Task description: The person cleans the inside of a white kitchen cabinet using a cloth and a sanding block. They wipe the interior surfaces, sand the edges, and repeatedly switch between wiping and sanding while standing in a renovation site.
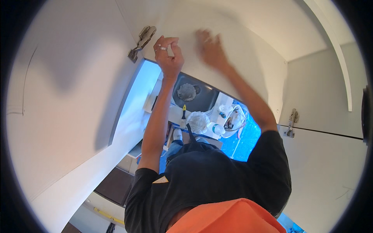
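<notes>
My left hand (168,54), with a silver ring, is raised just right of a metal cabinet hinge (142,42) on the white side panel (66,101). Its fingers are curled into a pinch; whatever they might hold is too small or hidden to make out. My right hand (210,50) is lifted beside it, close to the white inner cabinet surface (256,66), its fingers smeared by motion. A second hinge (291,122) sits on the right-hand panel (318,163).
Below me are a dark sink basin (208,97) with a grey wad (186,92), a paintbrush (183,116), crumpled white material (198,122), a white bottle (216,129), a clear bag of items (235,122) and a blue-covered floor (243,149). A curved white strip (336,58) runs along the upper right.
</notes>
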